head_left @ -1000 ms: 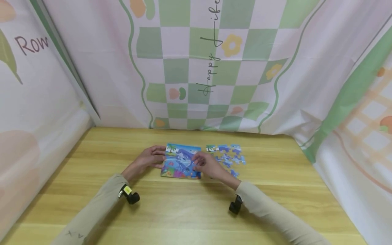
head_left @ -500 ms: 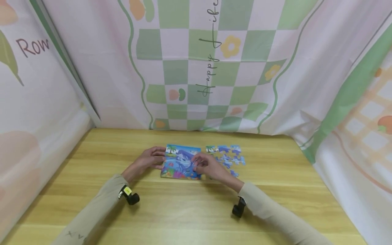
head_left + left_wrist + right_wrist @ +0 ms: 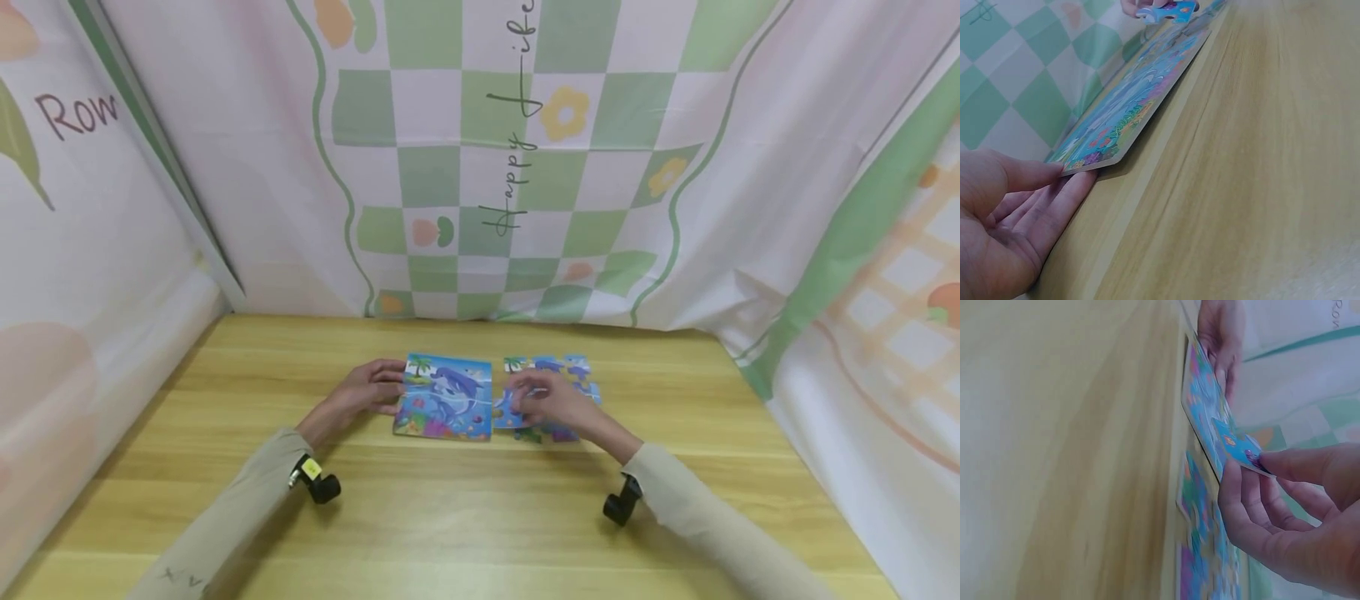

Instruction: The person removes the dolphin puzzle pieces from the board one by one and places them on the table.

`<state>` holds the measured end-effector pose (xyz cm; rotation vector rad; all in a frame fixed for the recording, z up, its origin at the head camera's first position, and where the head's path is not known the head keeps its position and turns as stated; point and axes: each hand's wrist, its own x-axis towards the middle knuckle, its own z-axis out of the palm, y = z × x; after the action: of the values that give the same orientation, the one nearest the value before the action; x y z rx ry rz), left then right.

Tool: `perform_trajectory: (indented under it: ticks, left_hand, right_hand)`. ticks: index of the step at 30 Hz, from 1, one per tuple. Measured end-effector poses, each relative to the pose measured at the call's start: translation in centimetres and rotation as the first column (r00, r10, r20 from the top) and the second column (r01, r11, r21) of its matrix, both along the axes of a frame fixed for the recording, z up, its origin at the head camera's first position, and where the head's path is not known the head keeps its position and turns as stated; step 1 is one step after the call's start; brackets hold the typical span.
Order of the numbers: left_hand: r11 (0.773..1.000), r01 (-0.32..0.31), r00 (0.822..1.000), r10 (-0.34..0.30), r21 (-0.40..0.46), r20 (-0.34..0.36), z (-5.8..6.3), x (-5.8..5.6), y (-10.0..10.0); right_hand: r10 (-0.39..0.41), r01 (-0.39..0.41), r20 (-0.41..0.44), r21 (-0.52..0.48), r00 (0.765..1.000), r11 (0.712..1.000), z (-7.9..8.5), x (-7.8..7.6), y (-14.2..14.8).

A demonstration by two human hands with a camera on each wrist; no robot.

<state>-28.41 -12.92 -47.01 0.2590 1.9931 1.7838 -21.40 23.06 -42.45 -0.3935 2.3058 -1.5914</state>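
Note:
A flat board with a dolphin picture point(image 3: 450, 400) lies near the middle of the table, its left edge raised slightly. My left hand point(image 3: 365, 387) pinches that edge, thumb on top and fingers underneath, as the left wrist view shows. Right of the board, my right hand point(image 3: 551, 400) pinches a blue jigsaw piece point(image 3: 1241, 453) between thumb and fingers. That piece is held above the table, close to the board's right edge. Beneath and behind my right hand are several jigsaw pieces point(image 3: 577, 367), some spaced apart, partly hidden by the hand.
The wooden table point(image 3: 450, 517) extends to both sides and toward me. A patterned cloth point(image 3: 495, 192) hangs along its back edge, with more cloth at the left and right sides.
My right hand has moved right, from over the board's right part to over the loose pieces, with the jigsaw piece now showing in its fingers. My left hand has stayed at the board's edge.

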Motion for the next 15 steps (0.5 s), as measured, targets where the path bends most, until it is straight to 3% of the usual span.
perform_trajectory:
  ticks: [8,15]
  left_hand:
    - [1.000,0.007,1.000,-0.007,0.008,-0.007,0.1,0.0,0.0]
    - [1.000,-0.004,1.000,0.004,0.011,-0.005,0.1,0.1,0.0]
  right_hand:
    - [-0.036,0.036,-0.007,0.023,0.999,0.999,0.2,-0.1,3.5]
    - [-0.039,0.042,-0.030,0.108,0.999,0.993,0.4,0.5,6.4]
